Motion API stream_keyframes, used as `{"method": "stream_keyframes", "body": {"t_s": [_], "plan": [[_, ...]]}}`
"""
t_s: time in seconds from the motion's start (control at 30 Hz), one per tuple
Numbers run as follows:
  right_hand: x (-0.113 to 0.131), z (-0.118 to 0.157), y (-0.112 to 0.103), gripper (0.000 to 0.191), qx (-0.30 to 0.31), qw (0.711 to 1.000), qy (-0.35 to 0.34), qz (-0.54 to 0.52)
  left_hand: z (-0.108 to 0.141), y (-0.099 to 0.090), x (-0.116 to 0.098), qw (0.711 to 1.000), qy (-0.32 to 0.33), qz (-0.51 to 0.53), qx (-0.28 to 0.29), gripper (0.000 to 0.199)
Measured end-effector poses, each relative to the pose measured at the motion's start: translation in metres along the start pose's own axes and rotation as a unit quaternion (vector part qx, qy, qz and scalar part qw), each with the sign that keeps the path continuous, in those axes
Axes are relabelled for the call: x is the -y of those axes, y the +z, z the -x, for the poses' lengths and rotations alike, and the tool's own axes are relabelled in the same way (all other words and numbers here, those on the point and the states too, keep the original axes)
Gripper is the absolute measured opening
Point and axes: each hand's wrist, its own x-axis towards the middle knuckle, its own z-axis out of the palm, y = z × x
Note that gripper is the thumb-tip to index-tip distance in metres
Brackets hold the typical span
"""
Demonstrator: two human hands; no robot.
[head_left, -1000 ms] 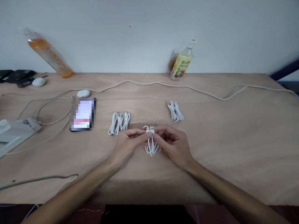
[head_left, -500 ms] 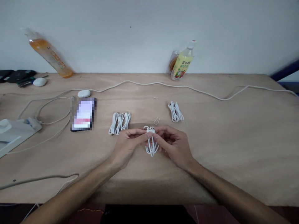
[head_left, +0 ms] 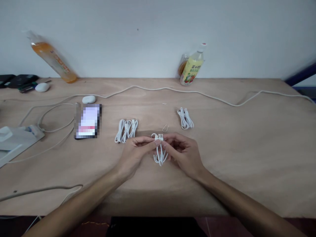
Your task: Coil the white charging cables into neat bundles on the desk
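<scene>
Between my two hands is a coiled white USB cable (head_left: 161,156), its metal plug end pointing away from me and its loops hanging toward me. The thumb and fingers of my left hand (head_left: 135,153) pinch it from the left, near the connectors. From the right, my right hand (head_left: 184,153) pinches the same spot, its other fingers curled. Just beyond the plug a small bent twist tie (head_left: 165,128) lies on the table. Several bundled white cables (head_left: 126,130) lie past my left hand, and another white cable bundle (head_left: 185,118) lies past my right.
On the left are a phone (head_left: 88,121), a white earbud case (head_left: 89,99) and a white packet (head_left: 17,141). An orange drink bottle (head_left: 53,61) and a yellow drink bottle (head_left: 192,68) stand by the wall. A long white cord (head_left: 177,89) crosses the wooden table (head_left: 247,148).
</scene>
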Motion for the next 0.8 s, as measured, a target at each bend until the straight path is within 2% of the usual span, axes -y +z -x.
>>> {"method": "stream_keyframes", "body": {"t_s": [0.3, 0.5, 0.8], "plan": [[0.0006, 0.0005, 0.0002, 0.012, 0.002, 1.000, -0.003, -0.002, 0.0011, 0.0017, -0.0012, 1.000, -0.002, -0.001, -0.005, 0.028], [-0.0012, 0.0011, -0.0004, 0.019, -0.002, 1.000, 0.006, 0.011, 0.0011, 0.0020, -0.0021, 1.000, 0.001, -0.004, 0.001, 0.028], [0.0017, 0.0002, 0.0000, 0.016, 0.003, 1.000, 0.000, 0.012, 0.0012, 0.0025, -0.0029, 1.000, -0.002, 0.000, -0.003, 0.026]]}}
